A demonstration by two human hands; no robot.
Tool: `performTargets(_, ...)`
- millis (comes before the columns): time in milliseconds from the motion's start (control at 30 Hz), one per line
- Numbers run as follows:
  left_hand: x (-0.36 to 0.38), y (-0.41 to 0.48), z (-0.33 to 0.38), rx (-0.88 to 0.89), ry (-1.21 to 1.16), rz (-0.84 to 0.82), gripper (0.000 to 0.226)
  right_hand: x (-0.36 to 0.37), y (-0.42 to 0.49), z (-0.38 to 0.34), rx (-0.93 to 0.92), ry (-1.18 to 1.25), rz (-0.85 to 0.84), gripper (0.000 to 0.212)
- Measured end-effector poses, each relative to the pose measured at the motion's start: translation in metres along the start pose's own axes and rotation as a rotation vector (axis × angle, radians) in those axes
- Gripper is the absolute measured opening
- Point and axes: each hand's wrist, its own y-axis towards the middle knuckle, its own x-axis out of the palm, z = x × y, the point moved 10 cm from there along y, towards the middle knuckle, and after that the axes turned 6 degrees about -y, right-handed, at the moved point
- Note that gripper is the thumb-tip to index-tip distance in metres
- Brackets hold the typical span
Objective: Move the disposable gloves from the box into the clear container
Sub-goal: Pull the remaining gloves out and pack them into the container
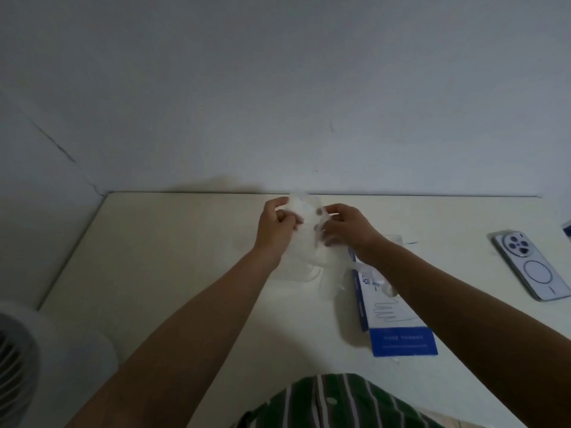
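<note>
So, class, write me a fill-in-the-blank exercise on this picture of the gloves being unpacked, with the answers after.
1. Counting the left hand and the right hand, the gloves are gripped by ____ hands.
2. The box is white and ____.
3. The phone lies to the ____ of the box.
4. The fan shows at the lower ____ of the view.

Missing words: two, blue, right, left.

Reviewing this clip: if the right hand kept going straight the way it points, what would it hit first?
The right hand points left and away: first the clear gloves it pinches, then probably the left hand, though depth is unclear.
</note>
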Motion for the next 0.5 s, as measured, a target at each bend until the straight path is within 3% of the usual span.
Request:
performTargets(167,-0.057,0.013,-0.01,-0.034,0.067,0.133,0.031,0.001,0.012,0.003,0.07,0.141,0.052,0.018)
performTargets(267,-0.087,0.021,-0.009,0.021,0.187,0.197,0.008,-0.004,0.018,-0.005,0.065,0.192,0.134,0.018)
performTargets(400,-0.104,0.027,-0.016,0.024,0.322,0.226,0.015,-0.005,0.007,-0.057,-0.269,0.093,0.326,0.02)
performTargets(500,-0.106,0.029,-0.018,0.016,0.439,0.228,0.012,0.021,-0.016,-0.102,-0.536,-0.045,0.353,0.023)
